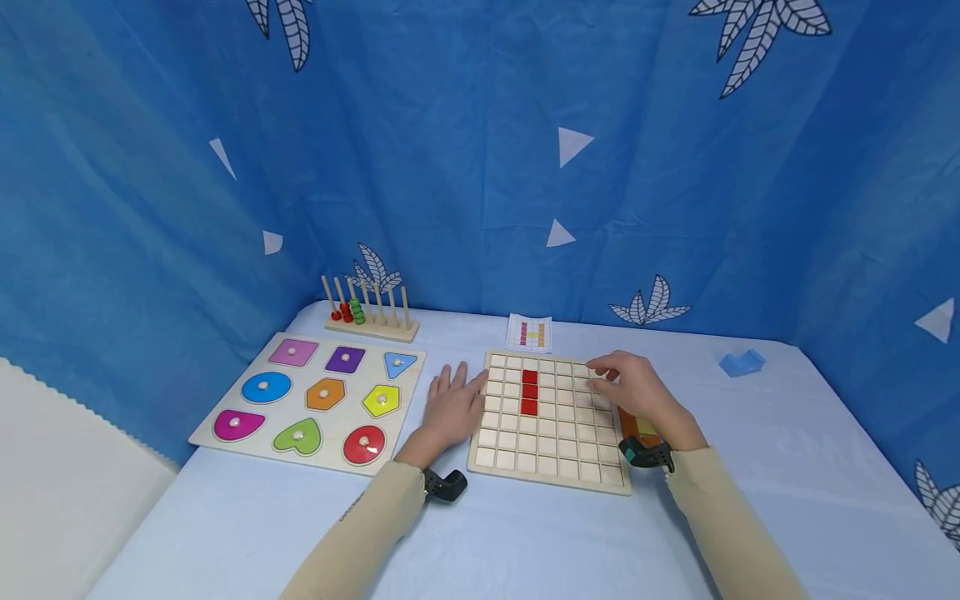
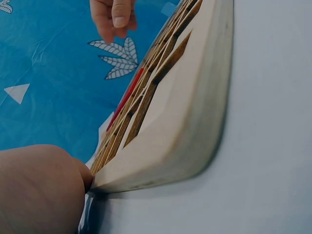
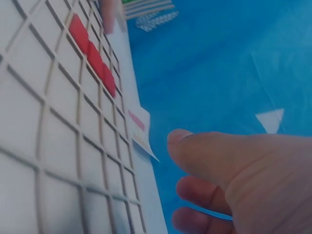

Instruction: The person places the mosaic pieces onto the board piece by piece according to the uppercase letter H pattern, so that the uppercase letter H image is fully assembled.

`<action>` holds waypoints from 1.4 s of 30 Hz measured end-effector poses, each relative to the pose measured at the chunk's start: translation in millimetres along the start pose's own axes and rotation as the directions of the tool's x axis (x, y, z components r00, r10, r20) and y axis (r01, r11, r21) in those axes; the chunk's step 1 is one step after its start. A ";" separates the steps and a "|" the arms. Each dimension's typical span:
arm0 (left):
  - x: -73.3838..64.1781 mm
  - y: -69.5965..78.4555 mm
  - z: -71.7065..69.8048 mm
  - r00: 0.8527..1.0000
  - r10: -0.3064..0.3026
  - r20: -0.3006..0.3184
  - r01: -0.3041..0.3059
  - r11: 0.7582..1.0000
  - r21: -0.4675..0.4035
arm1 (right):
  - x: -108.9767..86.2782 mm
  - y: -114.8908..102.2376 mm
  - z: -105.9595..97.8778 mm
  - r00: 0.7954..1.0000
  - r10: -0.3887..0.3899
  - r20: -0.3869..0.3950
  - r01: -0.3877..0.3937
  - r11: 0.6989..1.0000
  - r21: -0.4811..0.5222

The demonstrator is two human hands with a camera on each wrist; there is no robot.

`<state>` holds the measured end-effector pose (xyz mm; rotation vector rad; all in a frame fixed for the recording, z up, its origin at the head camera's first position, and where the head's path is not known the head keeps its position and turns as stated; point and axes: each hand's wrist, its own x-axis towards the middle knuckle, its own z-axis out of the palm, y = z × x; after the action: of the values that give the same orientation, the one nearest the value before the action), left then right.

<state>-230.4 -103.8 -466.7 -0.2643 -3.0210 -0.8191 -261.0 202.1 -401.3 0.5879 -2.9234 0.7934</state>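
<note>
A wooden grid board [image 1: 517, 462] lies on the table, with a column of 3 red square tiles [image 1: 529, 392] set in its upper left part. My left hand [image 1: 452, 410] lies beside the board's left edge, fingers straight and fingertips right at the rim. Over the board's upper right corner hovers my right hand [image 1: 633, 385], thumb and fingers loosely bent and apart. Nothing shows between the thumb [image 3: 204, 151] and fingers in the right wrist view. Partly hidden beneath that forearm are orange and yellow pieces [image 1: 643, 427] beside the board's right edge. Behind the board lies a pattern card [image 1: 529, 333].
A shape puzzle board [image 1: 300, 398] with colourful knobbed pieces lies on the left. Behind it stands a wooden peg rack [image 1: 375, 327] with red and green beads. A blue object [image 1: 742, 363] sits at the back right, before the blue curtain [image 1: 480, 167].
</note>
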 end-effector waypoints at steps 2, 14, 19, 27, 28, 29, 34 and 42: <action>-0.2 0.3 0.1 1.000 0.000 0.002 0.000 1.000 0.003 | -2.4 7.7 -6.8 1.000 0.026 0.002 -0.026 1.000 -0.004; -0.8 1.0 -1.3 1.000 0.003 0.012 -0.003 1.000 0.006 | -24.0 52.1 -27.8 0.981 0.192 0.009 -0.191 0.979 -0.065; -1.4 -0.3 -1.1 1.000 0.003 0.010 -0.003 1.000 0.003 | -27.8 61.4 -26.3 0.977 0.213 0.019 -0.212 0.976 -0.060; -0.8 1.1 -2.5 1.000 0.007 0.016 -0.007 1.000 0.004 | -28.7 69.7 -22.9 0.963 0.266 0.044 -0.264 0.964 -0.032; -0.7 1.1 -2.6 1.000 0.008 0.015 -0.008 1.000 0.005 | -28.6 70.5 -22.1 0.962 0.270 0.052 -0.268 0.963 -0.030; -0.7 1.2 -2.7 1.000 0.009 0.014 -0.009 1.000 0.004 | -28.6 71.3 -21.3 0.960 0.272 0.059 -0.271 0.962 -0.031; -1.0 2.0 -3.5 1.000 0.019 0.003 -0.019 1.000 0.008 | -28.8 74.8 -16.9 0.960 0.268 0.085 -0.265 0.963 -0.046; -2.0 2.0 -3.4 0.999 0.029 -0.012 -0.029 0.999 0.015 | -27.7 75.9 -10.6 0.959 0.270 0.087 -0.266 0.962 -0.055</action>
<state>-228.2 -104.2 -462.8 -0.3013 -3.0030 -0.7924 -264.4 277.3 -432.4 0.2322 -3.1422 0.7420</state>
